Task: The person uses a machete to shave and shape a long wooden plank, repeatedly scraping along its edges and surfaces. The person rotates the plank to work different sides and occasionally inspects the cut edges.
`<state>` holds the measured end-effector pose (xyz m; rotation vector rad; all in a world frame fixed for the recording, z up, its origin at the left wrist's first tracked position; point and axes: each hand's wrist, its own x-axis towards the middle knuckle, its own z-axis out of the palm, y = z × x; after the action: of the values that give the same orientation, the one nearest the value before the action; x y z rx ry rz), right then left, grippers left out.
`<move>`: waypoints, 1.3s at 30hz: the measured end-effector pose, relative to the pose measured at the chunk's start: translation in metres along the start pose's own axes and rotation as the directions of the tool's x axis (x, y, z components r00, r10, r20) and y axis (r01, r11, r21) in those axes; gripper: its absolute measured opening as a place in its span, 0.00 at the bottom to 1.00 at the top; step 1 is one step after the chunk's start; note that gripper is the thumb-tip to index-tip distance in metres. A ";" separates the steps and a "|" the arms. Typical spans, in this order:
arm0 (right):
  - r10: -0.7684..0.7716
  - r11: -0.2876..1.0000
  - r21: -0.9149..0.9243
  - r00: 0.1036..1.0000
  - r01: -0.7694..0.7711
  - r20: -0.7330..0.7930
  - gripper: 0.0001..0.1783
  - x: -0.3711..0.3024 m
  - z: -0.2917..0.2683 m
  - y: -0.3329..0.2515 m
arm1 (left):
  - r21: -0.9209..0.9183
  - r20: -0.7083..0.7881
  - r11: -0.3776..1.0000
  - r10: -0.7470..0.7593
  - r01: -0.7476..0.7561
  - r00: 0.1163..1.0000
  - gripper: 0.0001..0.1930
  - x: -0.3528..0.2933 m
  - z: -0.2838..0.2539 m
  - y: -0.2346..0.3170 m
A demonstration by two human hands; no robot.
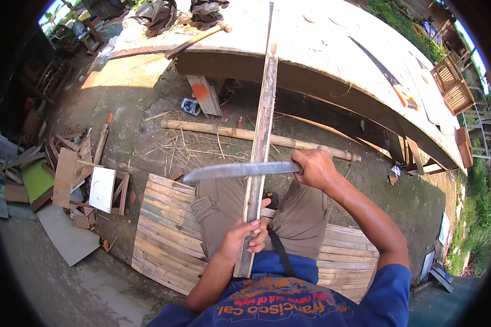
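Observation:
A long, narrow strip of wood point(261, 129) runs from my lap up to the workbench, its far end resting on the bench top. My left hand point(244, 238) is wrapped round its near end, close to my belly. In my right hand point(315, 168) is the handle of a machete point(229, 171), mostly hidden by the fingers. Its broad grey blade points left and lies across the strip above my knees. The blade is slightly blurred, and I cannot tell whether it touches the wood.
The pale workbench point(316, 41) carries a hammer point(199, 41) and a handsaw point(384, 73). Beneath it lie a bamboo pole point(213, 129) and a can point(190, 106). Wood offcuts point(65, 174) are heaped at left. I sit on a bamboo-slat bench point(163, 234).

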<state>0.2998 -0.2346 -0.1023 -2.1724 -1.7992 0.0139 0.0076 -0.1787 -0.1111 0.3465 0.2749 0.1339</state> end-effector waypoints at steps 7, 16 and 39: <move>-0.145 0.989 0.026 0.988 0.144 0.047 0.11 -0.007 -0.010 -0.020 | -0.144 0.076 0.989 -0.031 0.041 0.997 0.33 0.000 -0.009 0.002; -0.227 0.958 0.184 0.974 0.220 0.016 0.12 -0.011 0.001 -0.023 | -0.242 0.191 0.961 -0.086 0.132 0.978 0.21 -0.003 -0.017 0.008; 0.465 0.885 0.121 0.866 -0.450 -0.185 0.15 0.013 0.010 0.024 | -0.233 0.123 0.950 -0.183 0.208 0.975 0.12 0.000 -0.038 0.000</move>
<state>0.3233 -0.2233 -0.1156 -2.3927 -1.1193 -0.0386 -0.0036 -0.1669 -0.1454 0.0784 0.1898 -0.0456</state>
